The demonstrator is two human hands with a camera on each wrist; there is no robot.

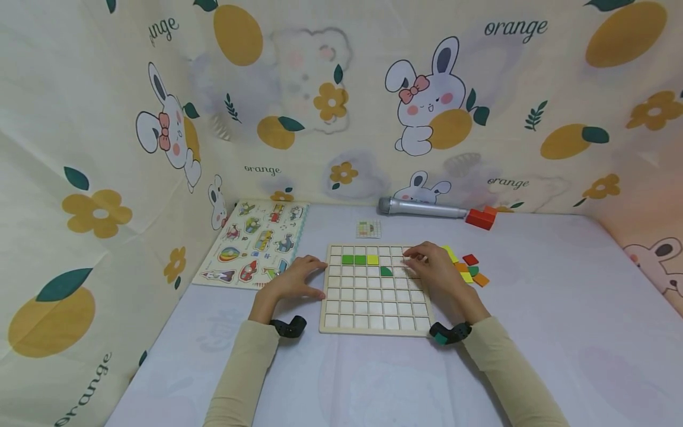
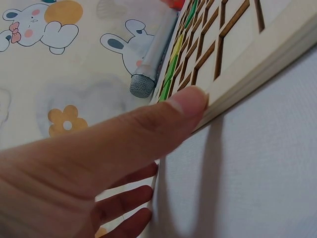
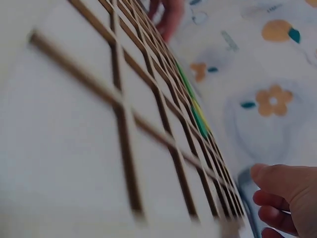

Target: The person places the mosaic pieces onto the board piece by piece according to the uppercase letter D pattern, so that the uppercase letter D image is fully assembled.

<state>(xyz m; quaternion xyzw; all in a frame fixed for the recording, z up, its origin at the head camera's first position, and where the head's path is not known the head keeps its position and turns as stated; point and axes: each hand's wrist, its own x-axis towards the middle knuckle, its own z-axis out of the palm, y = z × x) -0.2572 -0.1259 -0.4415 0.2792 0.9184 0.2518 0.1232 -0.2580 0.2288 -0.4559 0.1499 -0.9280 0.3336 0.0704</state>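
Beige sleeves, both hands at the gridded board.

Cream sheets printed with bunnies, oranges and the word "orange" wall in a surface on the left, back and right, making what looks like a children's play corner fitted out for filming. From where I stand, the toys speak for play: a gridded wooden board, coloured tiles, a picture puzzle board and a silver microphone. A black camera worn on each of a person's wrists suggests the filming. Whether a home or a studio surrounds the sheets cannot be told.
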